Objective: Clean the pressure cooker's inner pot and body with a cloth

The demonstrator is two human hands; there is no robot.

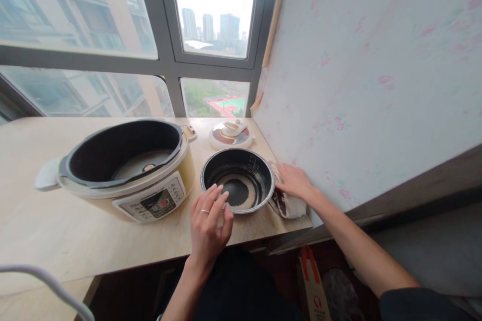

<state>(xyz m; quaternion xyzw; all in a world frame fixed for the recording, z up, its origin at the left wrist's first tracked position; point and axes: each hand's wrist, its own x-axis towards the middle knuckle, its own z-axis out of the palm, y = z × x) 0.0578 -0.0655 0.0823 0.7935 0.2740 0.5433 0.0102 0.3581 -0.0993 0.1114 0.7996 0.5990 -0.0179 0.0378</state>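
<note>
A black inner pot [259,193] with a pale, worn ring on its bottom and level marks inside stands upright near the counter's front edge. My left hand [211,220], a ring on one finger, is at the pot's front left rim. Its fingers are apart and loosely bent; whether they touch the rim I cannot tell. To the right of the pot, my right hand [293,180] has its fingers on a crumpled light cloth [295,208] with dark patches. Part of that cloth lies hidden under the hand.
An electric pressure cooker [122,198] stands uncovered on the left of the wooden counter [33,220]. Its lid [231,134] lies behind the pot, by the window. A flowered wall [357,85] bounds the right side. Below are a paper bag [313,286] and a grey cable [48,278].
</note>
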